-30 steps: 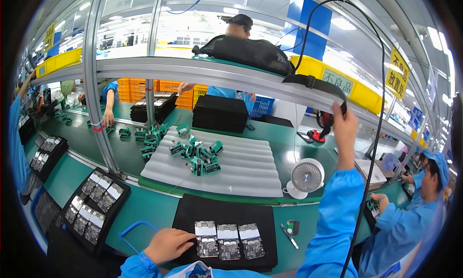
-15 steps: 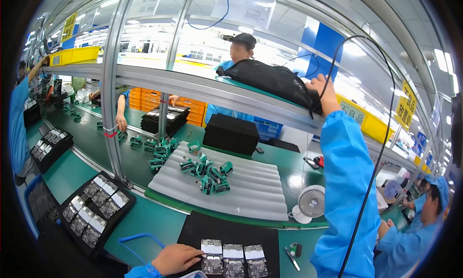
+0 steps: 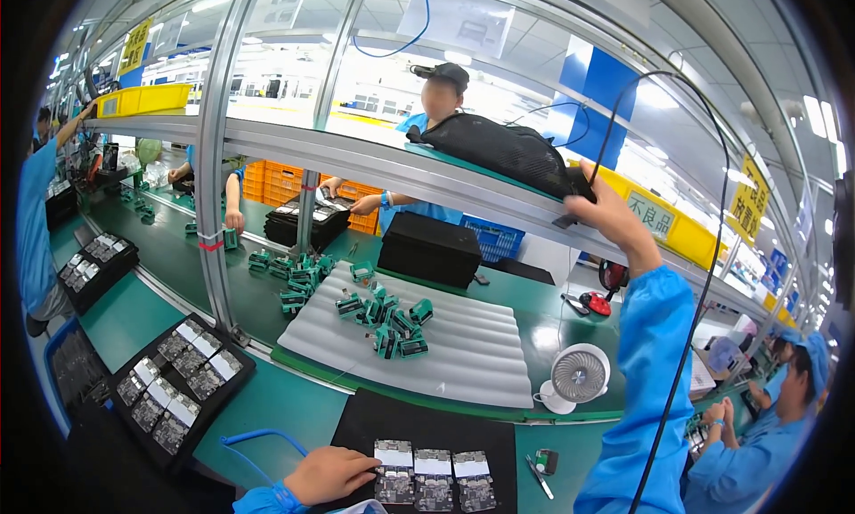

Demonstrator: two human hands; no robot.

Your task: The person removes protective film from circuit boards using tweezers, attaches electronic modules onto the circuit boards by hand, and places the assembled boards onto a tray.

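Note:
My left hand (image 3: 331,477) lies low over a black foam mat (image 3: 356,429), its fingers stretched out and touching the edge of the leftmost circuit board (image 3: 394,485). Two more circuit boards, the middle one (image 3: 433,489) and the right one (image 3: 474,489), lie beside it in a row, each with a white strip. Up at the shelf, my right hand (image 3: 616,218) is closed on the right end of a black mesh bag (image 3: 499,153). What lies inside its fingers is partly hidden. Right of the mat rest tweezers (image 3: 540,477) and a small green part (image 3: 546,461).
Small green parts (image 3: 385,322) are heaped on a grey foam sheet (image 3: 472,371). Beside it stand a white fan (image 3: 579,373) and a black foam stack (image 3: 429,248). A metal post (image 3: 212,158) and shelf rail (image 3: 356,162) cross ahead. A loaded black tray (image 3: 218,403) sits left. Co-workers surround the bench.
My right hand has come lower and nearer along the shelf edge, drawing the bag's end with it. My left hand stays by the same board. Across the bench, a co-worker's hands now reach the stacked boards.

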